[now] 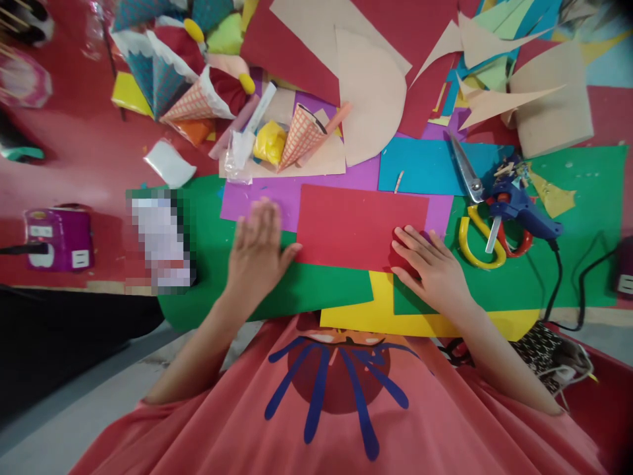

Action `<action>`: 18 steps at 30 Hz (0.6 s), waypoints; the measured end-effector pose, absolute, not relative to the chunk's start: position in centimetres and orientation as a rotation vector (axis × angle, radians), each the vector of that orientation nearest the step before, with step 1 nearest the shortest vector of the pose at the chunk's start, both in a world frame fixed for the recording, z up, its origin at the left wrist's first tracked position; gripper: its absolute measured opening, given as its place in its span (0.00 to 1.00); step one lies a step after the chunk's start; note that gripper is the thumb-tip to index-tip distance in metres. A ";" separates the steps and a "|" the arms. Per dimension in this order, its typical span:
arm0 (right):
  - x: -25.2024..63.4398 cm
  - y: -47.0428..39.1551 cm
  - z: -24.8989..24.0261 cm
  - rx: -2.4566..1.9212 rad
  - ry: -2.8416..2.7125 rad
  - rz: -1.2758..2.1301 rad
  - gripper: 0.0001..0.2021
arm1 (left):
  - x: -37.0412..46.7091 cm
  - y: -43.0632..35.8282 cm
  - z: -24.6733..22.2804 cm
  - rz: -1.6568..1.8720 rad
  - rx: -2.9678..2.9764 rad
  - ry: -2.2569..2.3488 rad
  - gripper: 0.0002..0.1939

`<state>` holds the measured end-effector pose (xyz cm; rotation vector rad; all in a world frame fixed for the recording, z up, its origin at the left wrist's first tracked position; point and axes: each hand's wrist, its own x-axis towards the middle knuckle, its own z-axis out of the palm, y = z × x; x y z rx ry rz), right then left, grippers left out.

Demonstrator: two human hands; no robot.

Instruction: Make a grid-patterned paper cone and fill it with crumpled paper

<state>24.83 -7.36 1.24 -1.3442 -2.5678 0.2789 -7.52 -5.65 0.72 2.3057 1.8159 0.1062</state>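
Observation:
A red paper rectangle (359, 227) lies flat in front of me, over purple (257, 201) and green sheets (316, 287). My right hand (430, 267) rests with fingers stretched out on the red paper's right end. To the left, my left hand (260, 247) is open, its thumb at the red paper's left edge and its fingers over the purple and green sheets; they look slightly blurred. Neither hand grips anything. Just right of my right hand are scissors (477, 198) with yellow and red handles, partly under a blue glue gun (527, 211).
Patterned paper cones (301, 135) and yellow clay (270, 142) lie beyond my hands. Beige paper offcuts (373, 99) spread across the back. At left are a blurred-out phone-like object (165, 241) and a purple socket box (59, 237). The glue gun's black cord (558, 284) hangs at right.

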 end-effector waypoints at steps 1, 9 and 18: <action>24.9 -7.5 1.2 -1.346 -2.564 0.283 0.18 | -8.4 -5.5 1.1 0.118 2.263 1.938 0.37; 25.2 -7.9 0.7 -1.343 -2.552 0.311 0.25 | -5.9 -5.8 2.4 0.297 2.589 1.361 0.36; 25.4 -7.9 0.8 -1.367 -2.515 0.400 0.24 | -5.9 -6.0 0.8 0.317 2.715 1.182 0.24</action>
